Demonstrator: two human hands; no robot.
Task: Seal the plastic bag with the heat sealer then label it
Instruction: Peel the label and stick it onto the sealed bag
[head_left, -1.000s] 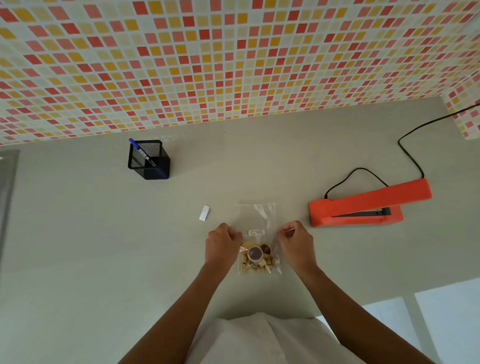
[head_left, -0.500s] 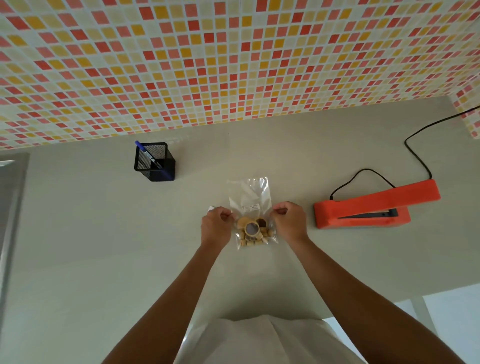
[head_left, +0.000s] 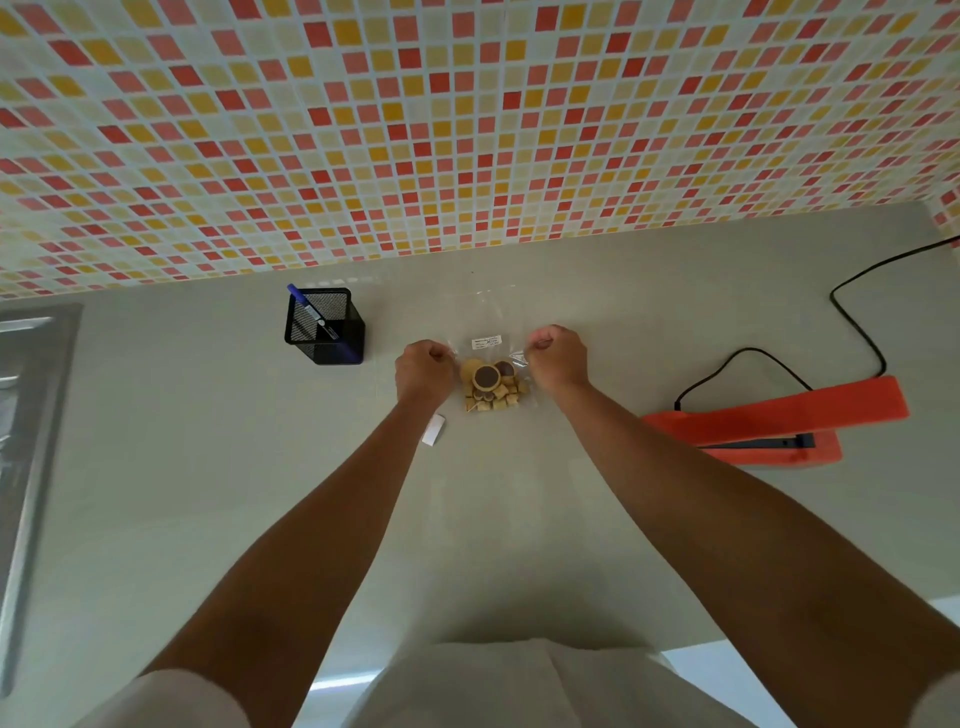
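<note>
Both hands are up on the bag (head_left: 491, 364) now. The left hand (head_left: 423, 371) is pinching its left edge and the right hand (head_left: 556, 361) is pinching its right edge, fingers curled tight around the film on each side. The bag is hanging well to the left of the sealer (head_left: 779, 421), seemingly lifted off the counter (head_left: 208, 467), with the snacks (head_left: 491, 387) sagging into the bottom. A small white label (head_left: 486, 341) is already showing on the clear film above them. Whether the top is fused is too faint to tell.

The sealer is sitting with its arm raised and its cord (head_left: 857, 332) trailing back behind it. A white slip (head_left: 434, 429) is lying farther left of the sealer than the bag. The mesh holder (head_left: 324, 327) with its pen (head_left: 306, 306) is standing farther left again, and farther back.

This is looking like a stretch-and-check hold. To do it well, the person should be pulling the two edges evenly, so that the film above the snacks is lying flat and free of wrinkles. The snacks should be settling low, away from the mouth, and the label should be facing up for pressing down.
</note>
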